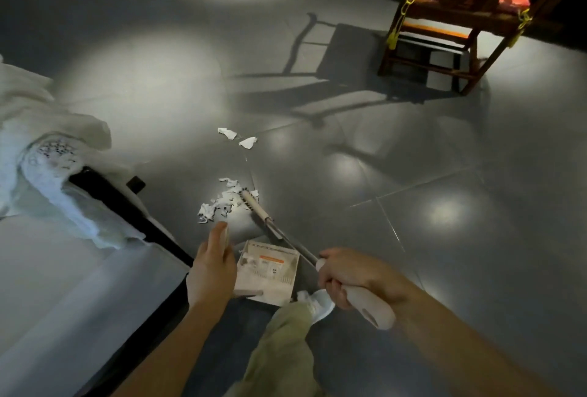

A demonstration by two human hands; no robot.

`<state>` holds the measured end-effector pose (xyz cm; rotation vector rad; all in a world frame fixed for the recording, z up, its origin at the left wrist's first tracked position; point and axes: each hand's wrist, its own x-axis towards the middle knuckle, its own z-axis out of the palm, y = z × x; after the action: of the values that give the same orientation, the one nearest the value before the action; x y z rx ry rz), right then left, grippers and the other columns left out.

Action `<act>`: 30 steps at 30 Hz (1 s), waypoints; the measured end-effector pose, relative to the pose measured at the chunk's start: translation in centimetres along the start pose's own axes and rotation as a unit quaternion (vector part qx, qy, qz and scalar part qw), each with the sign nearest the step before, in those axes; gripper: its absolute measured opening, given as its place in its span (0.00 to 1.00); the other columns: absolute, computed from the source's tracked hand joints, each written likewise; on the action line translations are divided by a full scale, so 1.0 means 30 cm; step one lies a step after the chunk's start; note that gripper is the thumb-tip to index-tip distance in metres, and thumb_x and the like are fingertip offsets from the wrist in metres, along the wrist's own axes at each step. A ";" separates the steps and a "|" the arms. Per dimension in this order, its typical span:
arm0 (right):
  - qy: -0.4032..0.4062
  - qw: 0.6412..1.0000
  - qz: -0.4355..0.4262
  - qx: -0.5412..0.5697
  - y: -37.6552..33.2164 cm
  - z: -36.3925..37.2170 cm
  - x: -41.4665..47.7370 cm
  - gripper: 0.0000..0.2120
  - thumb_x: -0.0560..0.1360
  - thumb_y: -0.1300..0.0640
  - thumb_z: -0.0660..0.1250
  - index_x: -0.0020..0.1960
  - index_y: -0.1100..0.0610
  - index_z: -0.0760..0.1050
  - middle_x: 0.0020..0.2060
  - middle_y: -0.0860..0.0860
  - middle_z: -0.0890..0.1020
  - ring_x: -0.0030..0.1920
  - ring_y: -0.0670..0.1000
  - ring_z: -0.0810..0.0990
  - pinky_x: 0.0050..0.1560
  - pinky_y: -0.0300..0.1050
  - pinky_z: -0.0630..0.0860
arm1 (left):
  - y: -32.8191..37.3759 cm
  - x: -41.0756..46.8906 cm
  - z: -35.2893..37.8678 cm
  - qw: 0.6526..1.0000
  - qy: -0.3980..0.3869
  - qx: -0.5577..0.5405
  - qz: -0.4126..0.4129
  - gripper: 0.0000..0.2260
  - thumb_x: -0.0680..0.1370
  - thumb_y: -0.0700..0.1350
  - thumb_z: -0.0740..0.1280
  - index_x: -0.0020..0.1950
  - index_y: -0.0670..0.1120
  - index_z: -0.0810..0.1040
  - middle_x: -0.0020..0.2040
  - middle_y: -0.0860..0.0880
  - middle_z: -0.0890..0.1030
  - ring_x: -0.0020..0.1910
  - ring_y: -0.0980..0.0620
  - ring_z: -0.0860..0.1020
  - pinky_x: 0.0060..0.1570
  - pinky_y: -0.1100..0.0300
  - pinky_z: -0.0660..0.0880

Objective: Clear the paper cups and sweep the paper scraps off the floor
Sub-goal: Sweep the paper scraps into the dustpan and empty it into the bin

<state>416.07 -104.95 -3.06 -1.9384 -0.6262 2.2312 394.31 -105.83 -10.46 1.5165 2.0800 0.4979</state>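
A pile of torn white paper scraps lies on the grey tiled floor. Two more scraps lie farther off. My right hand grips the white handle of a small broom, whose brush head sits at the right edge of the pile. A white dustpan with an orange label rests on the floor just in front of me. My left hand is wrapped round the dustpan's white upright handle, left of the pan. No paper cup is in view.
A low bed or couch with a black frame edge and rumpled white cloth fills the left side. A wooden chair stands at the upper right. My white shoe and olive trouser leg are below the dustpan.
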 end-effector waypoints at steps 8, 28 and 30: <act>-0.001 0.988 -0.059 -0.142 -0.359 -0.132 0.257 0.10 0.72 0.69 0.58 0.48 0.56 0.70 0.22 0.51 0.71 0.23 0.45 0.69 0.23 0.37 0.66 | 0.075 0.130 0.058 0.987 0.079 -0.080 -0.114 0.16 0.80 0.46 0.59 0.65 0.61 0.63 0.55 0.45 0.76 0.43 0.48 0.75 0.40 0.54 0.72; -0.059 0.829 -0.107 -0.546 -1.173 -0.139 0.700 0.06 0.72 0.68 0.59 0.45 0.61 0.73 0.26 0.54 0.72 0.20 0.47 0.69 0.22 0.35 0.67 | 0.404 0.433 0.164 0.850 0.212 -0.218 -0.430 0.17 0.80 0.48 0.58 0.69 0.58 0.63 0.65 0.47 0.73 0.61 0.45 0.73 0.61 0.47 0.69; -0.074 0.796 -0.109 -0.591 -1.257 -0.121 0.754 0.07 0.74 0.66 0.57 0.48 0.62 0.73 0.28 0.54 0.73 0.21 0.47 0.69 0.21 0.35 0.67 | 0.453 0.487 0.193 0.824 0.237 -0.229 -0.462 0.17 0.80 0.49 0.58 0.69 0.59 0.63 0.66 0.47 0.72 0.62 0.46 0.73 0.62 0.47 0.69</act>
<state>409.03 -61.91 -9.79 -1.7883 -2.5741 1.9272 404.61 -87.77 -10.13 0.0114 2.4831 0.9301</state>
